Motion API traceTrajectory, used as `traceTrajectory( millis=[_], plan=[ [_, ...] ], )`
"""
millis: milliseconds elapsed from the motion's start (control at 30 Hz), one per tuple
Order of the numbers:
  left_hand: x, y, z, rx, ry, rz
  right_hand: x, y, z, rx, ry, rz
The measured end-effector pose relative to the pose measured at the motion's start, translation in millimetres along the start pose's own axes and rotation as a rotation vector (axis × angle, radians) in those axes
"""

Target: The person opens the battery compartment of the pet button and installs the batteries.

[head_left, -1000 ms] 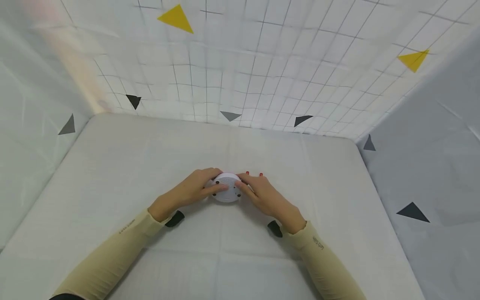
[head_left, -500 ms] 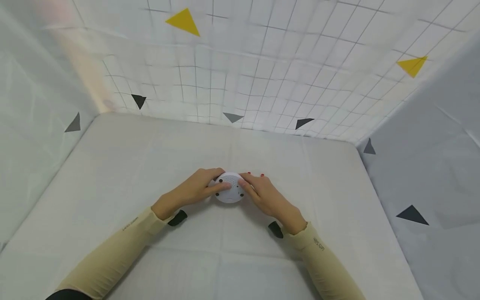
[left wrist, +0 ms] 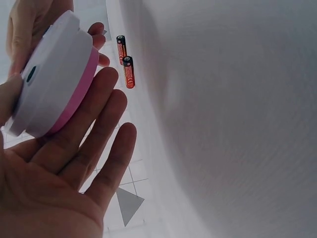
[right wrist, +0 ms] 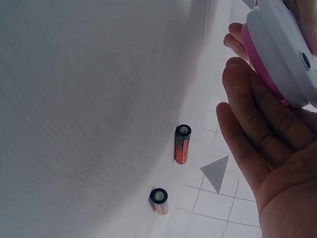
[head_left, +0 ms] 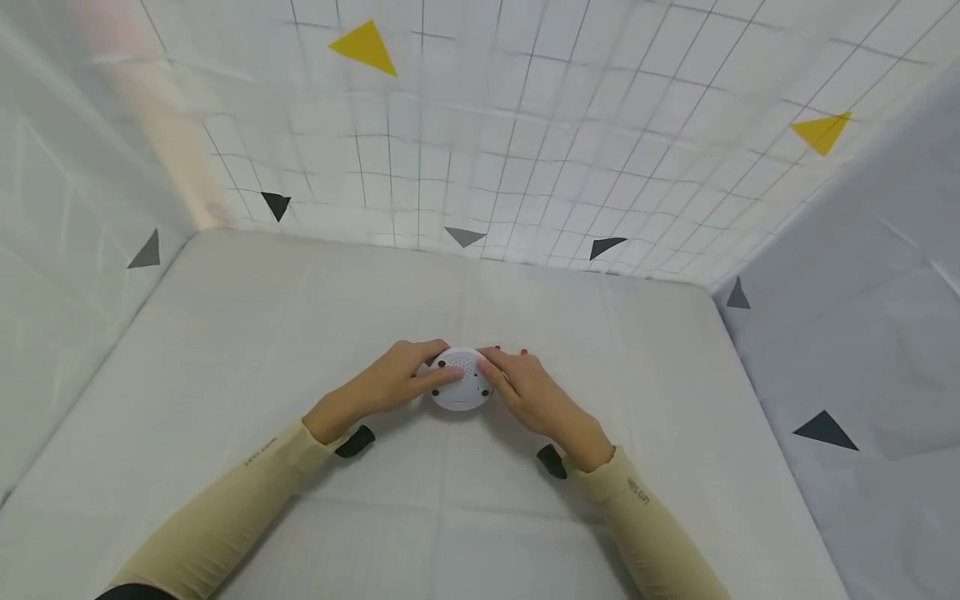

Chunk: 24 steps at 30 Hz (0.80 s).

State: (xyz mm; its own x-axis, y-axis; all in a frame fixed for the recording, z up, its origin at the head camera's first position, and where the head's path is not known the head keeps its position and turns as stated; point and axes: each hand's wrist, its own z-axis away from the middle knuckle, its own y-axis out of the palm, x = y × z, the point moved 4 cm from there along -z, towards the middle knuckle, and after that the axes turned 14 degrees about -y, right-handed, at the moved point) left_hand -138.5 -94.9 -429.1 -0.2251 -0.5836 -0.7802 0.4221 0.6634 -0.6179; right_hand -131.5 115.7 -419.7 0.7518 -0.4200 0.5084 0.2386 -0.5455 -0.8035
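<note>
A round white device with a pink front rim is held up between both hands. Its back faces the head camera, with a patch of small holes and several dark round feet. My left hand grips the left side, its thumb lying across the back and its fingers underneath. On the right side, my right hand holds it the same way, thumb on the back edge. The pink front is mostly hidden from above. Beyond the right hand lie two red-and-black batteries, partly covered by that hand in the head view.
A white cloth-covered table spreads beneath the hands. At its back rises a white sheet wall with grid lines and triangles, and grey-white sheets close the sides.
The device has tilted slightly, so its back shows rounder and fuller to the head camera. Both hands keep their hold, and the head view has shifted a little.
</note>
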Motion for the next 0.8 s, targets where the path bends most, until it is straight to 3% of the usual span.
traceTrajectory(
  millis=[567, 800],
  plan=[
    [0.6, 0.8, -3.2, -0.001, -0.039, 0.066, -1.6, -1.5, -2.7, 0.011, 0.015, 0.004],
    [4.5, 5.6, -5.8, 0.034, -0.071, 0.127, -2.1, 1.2, -0.6, 0.013, 0.02, -0.006]
  ],
)
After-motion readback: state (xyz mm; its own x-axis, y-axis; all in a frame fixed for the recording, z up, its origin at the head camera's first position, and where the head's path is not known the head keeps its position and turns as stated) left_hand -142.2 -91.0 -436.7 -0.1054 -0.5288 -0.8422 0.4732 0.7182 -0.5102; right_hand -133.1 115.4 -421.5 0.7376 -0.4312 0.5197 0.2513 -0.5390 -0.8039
